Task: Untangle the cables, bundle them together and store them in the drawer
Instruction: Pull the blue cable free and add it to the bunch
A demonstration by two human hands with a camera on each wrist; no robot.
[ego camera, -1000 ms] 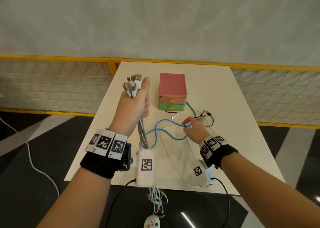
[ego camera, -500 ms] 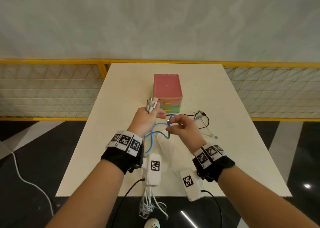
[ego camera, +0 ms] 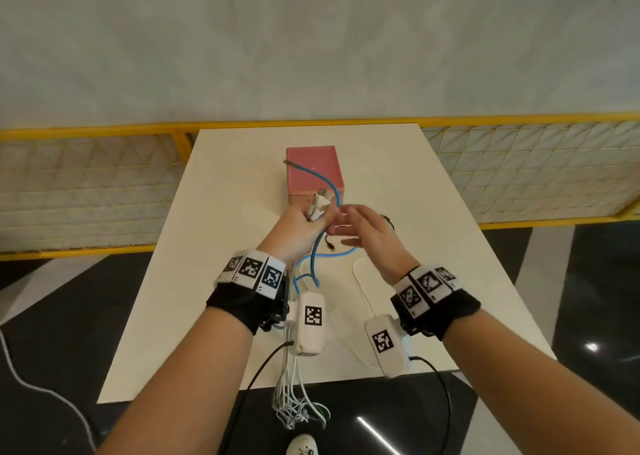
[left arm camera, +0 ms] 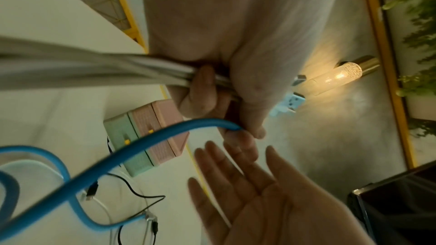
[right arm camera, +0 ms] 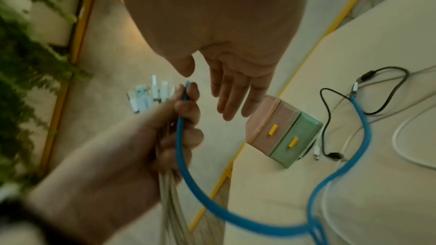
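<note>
My left hand (ego camera: 317,219) is raised over the table and grips a bundle of white cables (left arm camera: 113,71); their USB plugs (ego camera: 320,202) stick up above the fist. It also pinches the blue cable (left arm camera: 151,142) between thumb and forefinger. One blue end arches over the pink and green drawer box (ego camera: 313,169); the rest loops down to the table (right arm camera: 363,137). My right hand (ego camera: 348,227) hovers just right of the left with straight fingers (right arm camera: 233,96), holding nothing. Both drawers (right arm camera: 283,135) look closed.
A thin black cable (right arm camera: 326,116) and a white cable (right arm camera: 398,144) lie on the white table (ego camera: 221,281) beside the box. The bundle's white tails hang over the table's near edge (ego camera: 298,409). A yellow-railed fence (ego camera: 104,132) runs behind the table.
My right hand has let go of the blue cable and opened. The left hand now pinches it along with the white bundle, and its free end has swung up over the box.
</note>
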